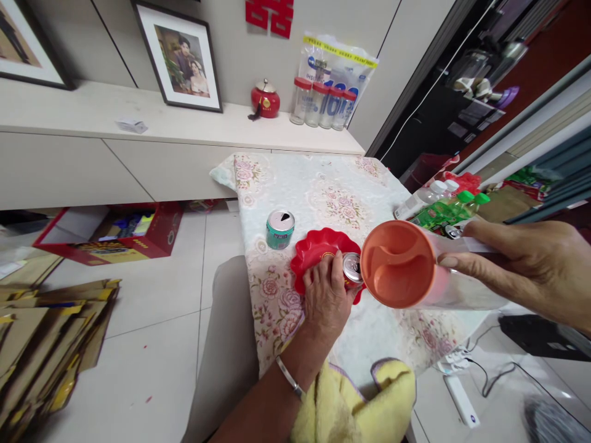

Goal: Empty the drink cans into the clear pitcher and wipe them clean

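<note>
My left hand (325, 304) is wrapped round a red drink can (353, 269) with a silver top and an open mouth. The can is upright at the right side of a red scalloped plate (318, 240). From the right, my right hand (530, 264) grips a clear plastic pitcher (466, 296) tipped toward the can. The pitcher's orange lid (401, 284) faces me, its edge close beside the can's top; I cannot tell if they touch. No stream of liquid shows. Left of the plate stands an opened green can (279, 231).
A floral cloth covers the table (341, 197). Several bottles (443, 203) stand at its right edge. A yellow towel (360, 406) lies near my lap. Glass jars (318, 104) and a red pot (265, 99) line the cabinet behind. Flattened cardboard (41, 344) lies at left.
</note>
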`<state>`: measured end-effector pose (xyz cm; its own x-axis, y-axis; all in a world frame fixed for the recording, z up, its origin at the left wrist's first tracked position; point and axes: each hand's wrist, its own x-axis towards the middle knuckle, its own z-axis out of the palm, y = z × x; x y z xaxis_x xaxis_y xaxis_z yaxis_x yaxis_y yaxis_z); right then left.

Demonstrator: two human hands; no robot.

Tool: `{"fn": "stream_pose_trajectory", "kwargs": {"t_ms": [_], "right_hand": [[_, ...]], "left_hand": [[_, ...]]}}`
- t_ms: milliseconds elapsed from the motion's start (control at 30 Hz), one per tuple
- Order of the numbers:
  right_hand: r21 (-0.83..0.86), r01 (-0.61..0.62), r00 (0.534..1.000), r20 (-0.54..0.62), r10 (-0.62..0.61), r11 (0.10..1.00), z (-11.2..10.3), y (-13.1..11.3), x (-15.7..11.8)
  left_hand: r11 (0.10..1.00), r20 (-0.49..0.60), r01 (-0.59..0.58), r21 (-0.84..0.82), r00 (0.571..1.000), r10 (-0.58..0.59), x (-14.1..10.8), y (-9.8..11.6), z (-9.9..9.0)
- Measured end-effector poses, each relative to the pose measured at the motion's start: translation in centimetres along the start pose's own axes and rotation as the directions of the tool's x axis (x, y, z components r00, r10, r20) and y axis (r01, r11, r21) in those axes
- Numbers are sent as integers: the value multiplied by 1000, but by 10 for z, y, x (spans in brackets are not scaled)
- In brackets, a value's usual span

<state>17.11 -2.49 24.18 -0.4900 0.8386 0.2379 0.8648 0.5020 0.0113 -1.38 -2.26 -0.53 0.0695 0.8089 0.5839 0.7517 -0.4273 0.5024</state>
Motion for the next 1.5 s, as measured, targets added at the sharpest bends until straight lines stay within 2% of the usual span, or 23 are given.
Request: {"fn": "stream_pose_trajectory", "kwargs": {"t_ms": [167, 300, 467, 733, 1067, 1333, 1500], "right_hand": [[21, -7, 1000, 6, 7, 1000, 0, -3, 3], [19, 28, 1000, 0, -28, 999, 0, -3, 5], [34, 11, 1000, 5, -11, 999, 1, -2, 3], [-43, 29, 999, 23, -28, 999, 5, 4, 0], [12, -47, 998, 49, 46, 999, 5, 2, 4], [11, 22, 1000, 17, -22, 1000, 7, 5, 3], [18, 7, 1000, 16, -7, 1000, 7, 6, 2]], "left_hand": [[1000, 19, 12, 3, 1000, -12, 1, 0, -2], [1000, 2, 10, 4, 1000, -10, 1, 0, -2], [1000, -8, 5, -6, 1000, -6, 2, 0, -1], [1000, -19, -15, 14, 1000, 15, 2, -1, 0], [999, -22, -24, 23, 999, 24, 2, -2, 0], [1000, -7, -10, 13, 1000, 10, 2, -1, -1], [1000, 1, -3, 10, 1000, 3, 1, -1, 0]]}}
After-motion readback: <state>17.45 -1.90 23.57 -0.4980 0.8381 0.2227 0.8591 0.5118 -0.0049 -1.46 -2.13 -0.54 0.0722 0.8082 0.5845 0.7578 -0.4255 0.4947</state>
